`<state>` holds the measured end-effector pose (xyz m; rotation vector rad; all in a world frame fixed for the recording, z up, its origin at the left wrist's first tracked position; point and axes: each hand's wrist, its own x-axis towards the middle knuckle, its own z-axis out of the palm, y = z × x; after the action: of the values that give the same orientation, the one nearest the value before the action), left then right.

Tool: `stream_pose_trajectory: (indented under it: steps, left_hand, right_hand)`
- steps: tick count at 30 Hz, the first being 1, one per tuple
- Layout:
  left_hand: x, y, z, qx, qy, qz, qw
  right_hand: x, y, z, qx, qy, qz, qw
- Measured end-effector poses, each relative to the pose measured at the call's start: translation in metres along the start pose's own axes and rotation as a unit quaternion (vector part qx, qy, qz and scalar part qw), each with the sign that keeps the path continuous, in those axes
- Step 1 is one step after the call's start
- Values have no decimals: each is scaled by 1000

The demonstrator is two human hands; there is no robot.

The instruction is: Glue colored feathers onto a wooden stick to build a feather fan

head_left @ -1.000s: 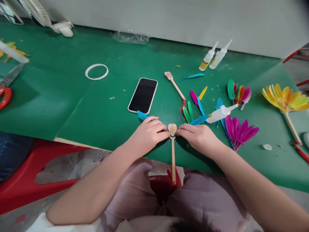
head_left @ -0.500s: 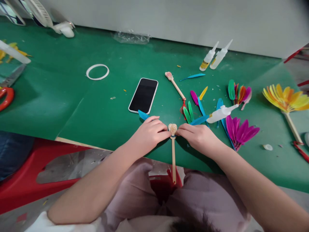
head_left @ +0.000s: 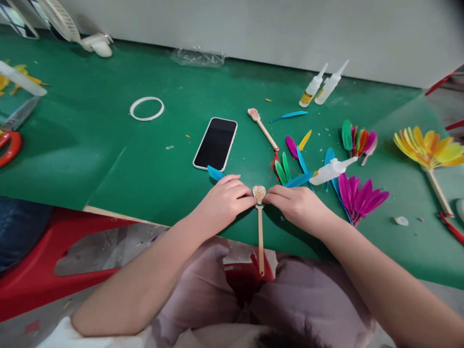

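My left grip (head_left: pixel 227 200) and right grip (head_left: pixel 295 203) pinch the pale wooden, heart-headed stick (head_left: pixel 260 231) from nine and three o'clock, seemingly steadying it; it's at the green desk's (head_left: pixel 163 171) near edge, handle jutting toward six, probably for finger room.

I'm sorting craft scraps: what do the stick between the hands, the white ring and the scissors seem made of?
Stick: probably matte, bare wood, from its pale tan color.
White ring: likely smooth plastic, evenly white; coated metal isn't ruled out.
Scissors: apparently metal, with a gray sheen; orange handle, likely glossy plastic.
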<state>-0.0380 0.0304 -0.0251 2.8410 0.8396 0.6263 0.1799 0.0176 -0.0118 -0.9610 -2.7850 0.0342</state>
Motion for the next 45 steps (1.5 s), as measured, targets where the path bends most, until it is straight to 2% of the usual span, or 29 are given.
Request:
stream_pose_trajectory:
  steps: [10, 18, 21, 25, 28, 32, 37, 40, 45]
  left_hand:
    - [-1, 0, 0, -7, -6, -3, 1000]
    - [0, -1, 0, -12, -18, -7, 1000]
    - [-1, 2, -2, -15, -22, -13, 1000]
    - [-4, 6, -9, -10, -9, -23, 1000]
    - [-10, 3, -16, 1, 8, -39, 999]
    - [-15, -7, -19, 16, 23, -52, 998]
    - [-9, -9, -14, 21, -19, -1, 1000]
    - [-3, -9, -13, 25, -37, 24, 999]
    - [1, -10, -13, 28, -34, 45, 998]
  right_hand:
    - [0, 0, -1, 8, -2, 3, 1000]
    - [-1, 3, -3, 61, -8, 25, 998]
    - [-2, 5, -3, 78, 13, 32, 996]
    - [-7, 6, -8, 113, 65, 80, 988]
    - [-11, 6, -10, 118, 73, 92, 986]
    - [-13, 4, -7, 50, 52, 59, 996]
    - [-11, 4, -5, -25, 28, -8, 999]
    - [-9, 5, -7, -44, 22, -28, 998]
    - [-5, 5, -9, -45, 13, -44, 998]
